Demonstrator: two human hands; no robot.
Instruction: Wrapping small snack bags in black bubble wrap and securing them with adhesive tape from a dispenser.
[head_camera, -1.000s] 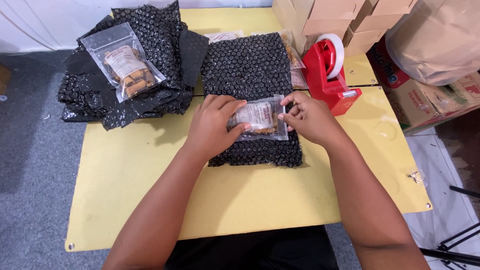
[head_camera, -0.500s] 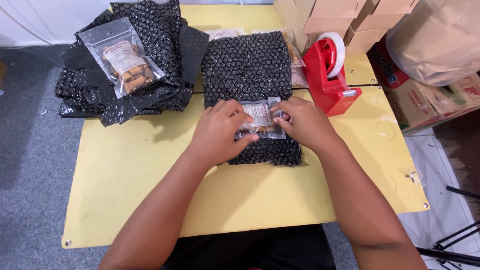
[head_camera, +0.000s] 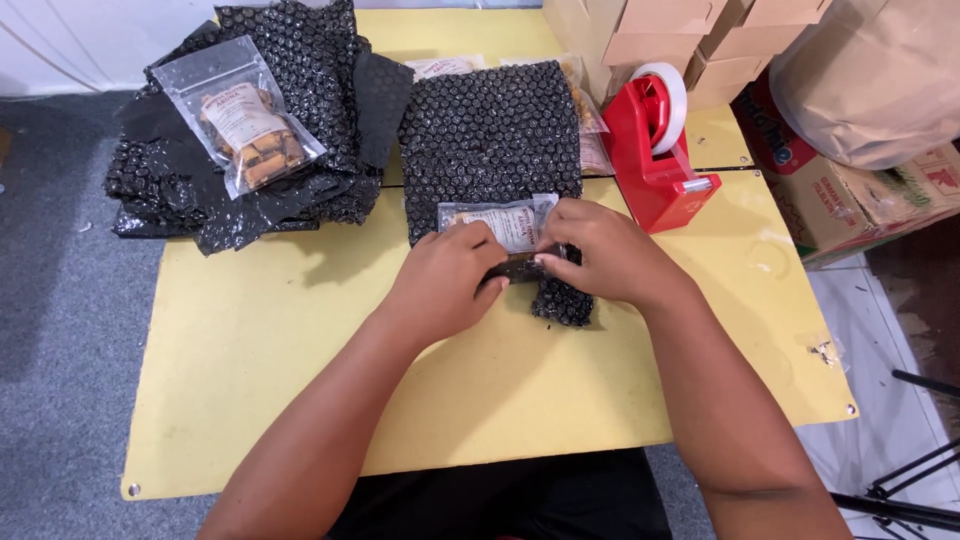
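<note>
From my head view, the near edge of the black bubble wrap sheet (head_camera: 490, 140) has come up since a moment ago — both my hands now roll it over the clear snack pouch (head_camera: 497, 222), so the wrapping is under way. My left hand (head_camera: 445, 280) is closed on the fold, thumb pressing the pouch; my right hand (head_camera: 600, 250) pinches the fold's other end. The pouch lies mid-sheet on the yellow tabletop (head_camera: 250, 340). Counted: one pouch in hand, one more pouch (head_camera: 240, 125) lying on one pile of black wrap (head_camera: 300, 110), one red tape dispenser (head_camera: 655, 150) — and several cardboard boxes (head_camera: 660, 40) behind.
</note>
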